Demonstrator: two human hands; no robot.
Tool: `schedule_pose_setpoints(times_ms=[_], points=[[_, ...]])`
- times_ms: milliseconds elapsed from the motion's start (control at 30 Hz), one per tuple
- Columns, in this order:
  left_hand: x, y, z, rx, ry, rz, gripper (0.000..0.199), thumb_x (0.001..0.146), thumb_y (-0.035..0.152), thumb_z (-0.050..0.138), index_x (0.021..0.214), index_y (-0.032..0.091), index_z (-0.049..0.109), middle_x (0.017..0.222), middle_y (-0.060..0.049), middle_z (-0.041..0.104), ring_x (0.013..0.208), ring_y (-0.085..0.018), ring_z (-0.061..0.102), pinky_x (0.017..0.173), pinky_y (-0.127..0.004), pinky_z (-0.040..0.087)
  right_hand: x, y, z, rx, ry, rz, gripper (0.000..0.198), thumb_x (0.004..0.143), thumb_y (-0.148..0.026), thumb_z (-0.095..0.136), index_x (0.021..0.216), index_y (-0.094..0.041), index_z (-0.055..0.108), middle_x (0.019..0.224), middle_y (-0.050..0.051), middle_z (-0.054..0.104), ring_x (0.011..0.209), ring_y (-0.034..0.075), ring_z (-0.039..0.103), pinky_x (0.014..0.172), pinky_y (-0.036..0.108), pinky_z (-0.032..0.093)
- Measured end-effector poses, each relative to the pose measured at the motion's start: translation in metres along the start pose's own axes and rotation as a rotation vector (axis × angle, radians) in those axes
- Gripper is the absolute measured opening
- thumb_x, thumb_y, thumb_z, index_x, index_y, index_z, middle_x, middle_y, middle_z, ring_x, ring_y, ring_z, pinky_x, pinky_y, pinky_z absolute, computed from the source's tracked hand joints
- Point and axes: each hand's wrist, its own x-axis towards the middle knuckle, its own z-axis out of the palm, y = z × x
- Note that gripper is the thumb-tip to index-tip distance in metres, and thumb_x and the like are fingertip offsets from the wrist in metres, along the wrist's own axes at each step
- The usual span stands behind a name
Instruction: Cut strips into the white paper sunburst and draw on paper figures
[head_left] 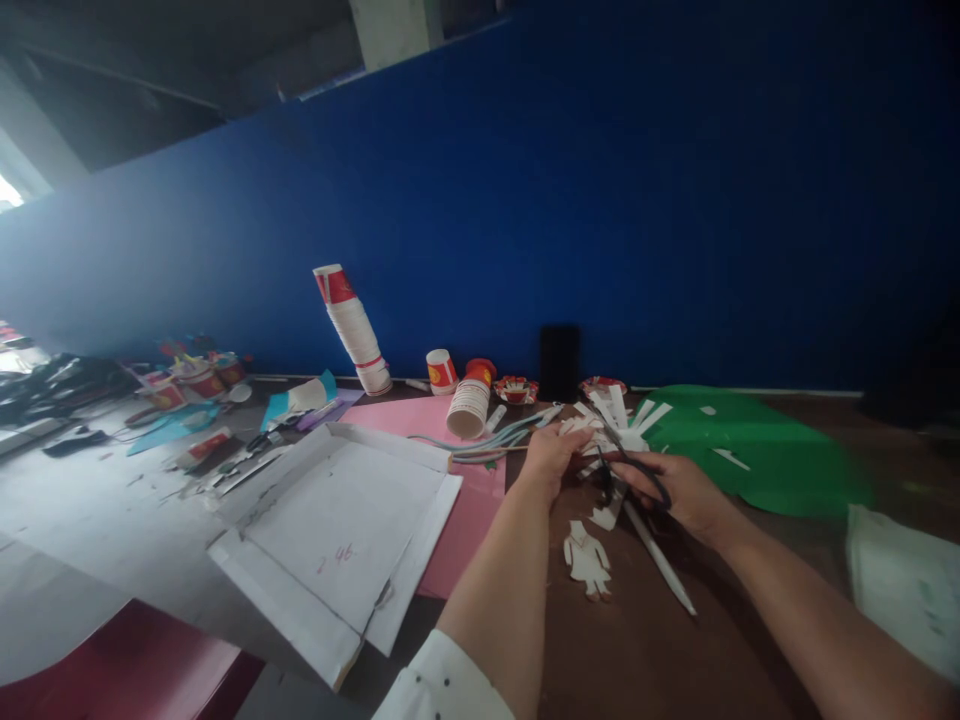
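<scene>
My right hand (679, 490) is closed around the dark handles of a pair of scissors (651, 478), its blades pointing up and left. Pinched in my left hand (551, 455) is a piece of white paper (587, 437), close beside the blades. Whether the blades touch it I cannot make out. A cut-out paper figure (587, 560) in the shape of a person in a dress lies on the brown tabletop (600, 670) below my hands. A whitish pencil-like stick (664, 560) rests slantwise under my right hand. White paper strips (649, 418) fan out just beyond my fingers.
A shallow white cardboard tray (442, 515) lies left, partly over pink paper (480, 570). Behind stand a leaning cup stack (356, 335), a red-and-white cup (441, 372) and a dark phone-like slab (560, 363) against the blue partition (600, 200). Green paper (780, 460) spreads right.
</scene>
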Motion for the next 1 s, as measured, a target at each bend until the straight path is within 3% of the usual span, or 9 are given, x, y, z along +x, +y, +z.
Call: schedule_pose_setpoints(times_ms=[333,500,633,733,867,1000], points=[[0.002,0.0,-0.002,-0.063,-0.007,-0.001,0.038,0.055,0.038,0.089,0.079,0.016,0.069,0.073,-0.003,0.068,0.065,-0.016,0.061,0.072,-0.033,0.053,0.001,0.0,0.0,-0.034,0.012,-0.013,0.063,0.07,-0.069,0.069,0.106,-0.019,0.081,0.055,-0.001,0.058,0.05,0.014,0.048,0.047,0.027,0.038],[-0.002,0.006,0.0,-0.096,0.059,-0.008,0.037,0.055,0.036,0.09,0.072,0.015,0.065,0.062,0.001,0.061,0.054,-0.011,0.055,0.057,-0.025,0.049,0.002,0.002,0.002,-0.036,0.033,-0.008,0.067,0.069,-0.071,0.069,0.106,-0.017,0.081,0.054,-0.001,0.058,0.049,0.014,0.048,0.047,0.027,0.038],[-0.008,0.01,0.009,-0.367,0.163,0.0,0.037,0.058,0.032,0.09,0.074,0.014,0.062,0.061,0.002,0.058,0.049,-0.006,0.049,0.048,-0.018,0.041,0.001,0.001,0.004,-0.039,0.063,-0.002,0.062,0.072,-0.069,0.067,0.104,-0.018,0.081,0.054,-0.001,0.058,0.049,0.015,0.049,0.047,0.027,0.038],[-0.013,0.009,0.019,-0.569,0.16,-0.045,0.042,0.06,0.038,0.09,0.073,0.015,0.058,0.06,0.003,0.055,0.051,-0.006,0.051,0.046,-0.015,0.04,-0.001,-0.002,0.006,0.013,0.11,0.015,0.06,0.071,-0.067,0.068,0.104,-0.017,0.081,0.058,0.001,0.062,0.05,0.015,0.05,0.047,0.027,0.037],[-0.017,0.002,0.029,-0.494,0.067,-0.029,0.045,0.055,0.031,0.093,0.086,0.014,0.065,0.074,-0.001,0.064,0.057,-0.007,0.057,0.053,-0.016,0.047,-0.003,-0.005,0.008,0.059,0.155,-0.003,0.061,0.069,-0.066,0.071,0.102,-0.016,0.081,0.057,0.001,0.062,0.052,0.016,0.05,0.049,0.027,0.038],[-0.016,-0.003,0.033,-0.506,0.121,0.002,0.037,0.058,0.024,0.089,0.084,0.014,0.066,0.068,0.001,0.062,0.055,-0.005,0.053,0.051,-0.015,0.043,-0.003,-0.01,0.01,0.076,0.147,0.003,0.06,0.068,-0.067,0.071,0.1,-0.017,0.082,0.054,0.0,0.06,0.05,0.015,0.048,0.048,0.027,0.036]])
